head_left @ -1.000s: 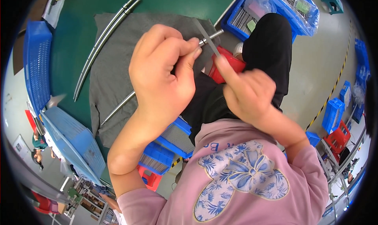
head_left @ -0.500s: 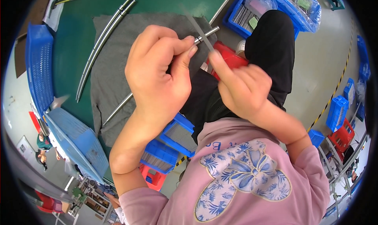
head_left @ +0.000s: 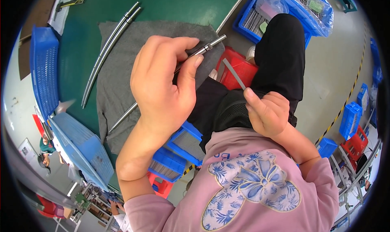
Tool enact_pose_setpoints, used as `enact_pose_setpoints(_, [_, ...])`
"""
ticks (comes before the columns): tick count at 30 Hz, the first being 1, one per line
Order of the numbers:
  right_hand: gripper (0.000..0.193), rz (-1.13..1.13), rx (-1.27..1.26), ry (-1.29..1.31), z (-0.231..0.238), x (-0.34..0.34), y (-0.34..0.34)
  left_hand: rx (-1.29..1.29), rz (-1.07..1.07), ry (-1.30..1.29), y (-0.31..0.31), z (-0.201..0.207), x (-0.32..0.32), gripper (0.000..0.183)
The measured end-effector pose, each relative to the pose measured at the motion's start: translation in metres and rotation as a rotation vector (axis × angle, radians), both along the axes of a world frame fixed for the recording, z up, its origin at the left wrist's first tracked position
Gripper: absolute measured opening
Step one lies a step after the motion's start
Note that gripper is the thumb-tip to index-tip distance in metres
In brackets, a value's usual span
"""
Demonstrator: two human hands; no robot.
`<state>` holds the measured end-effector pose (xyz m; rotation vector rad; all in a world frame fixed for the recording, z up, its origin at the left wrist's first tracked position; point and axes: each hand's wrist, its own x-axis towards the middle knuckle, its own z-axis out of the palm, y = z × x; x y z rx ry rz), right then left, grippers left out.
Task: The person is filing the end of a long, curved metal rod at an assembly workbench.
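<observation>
A slim shiny metal rod (head_left: 124, 116) slants through my left hand (head_left: 164, 79), from the grey cloth up to a stepped, ringed end past my fingers. The thumb and index finger are spread apart around the rod near that end, and the other fingers curl about it, partly hidden. Between thumb and fingers my right hand (head_left: 268, 113) pinches a thin, flat grey strip (head_left: 234, 73), apart from the rod. Two more metal rods (head_left: 106, 53) rest side by side, partly on the cloth (head_left: 122, 84) and partly on the green tabletop (head_left: 91, 15).
Blue perforated baskets (head_left: 44, 69) stand along the left. Below the table edge are blue bins (head_left: 166, 164) of thin metal pieces. A red stool (head_left: 235, 67) is beside my legs, with a blue crate (head_left: 245, 23) of metal parts beyond. People appear at far left.
My right hand has drawn the strip away from the rod, down and to the right. My left index finger has lifted from the rod's end, which sits slightly lower in view.
</observation>
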<state>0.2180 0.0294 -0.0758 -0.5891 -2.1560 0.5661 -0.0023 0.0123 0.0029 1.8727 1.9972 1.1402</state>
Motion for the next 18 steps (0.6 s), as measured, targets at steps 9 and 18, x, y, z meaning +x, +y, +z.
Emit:
enact_pose_setpoints(9, [0.056, -0.001, -0.033, -0.001, -0.0049, 0.0023, -0.0031, -0.028, -0.012, 0.083, 0.0056, -0.0023, 0.0038, 0.025])
enact_pose_setpoints(18, [0.053, 0.004, 0.012, 0.029, 0.004, -0.003, 0.0029, -0.003, -0.028, -0.048, 0.0029, 0.0002, -0.0011, 0.017])
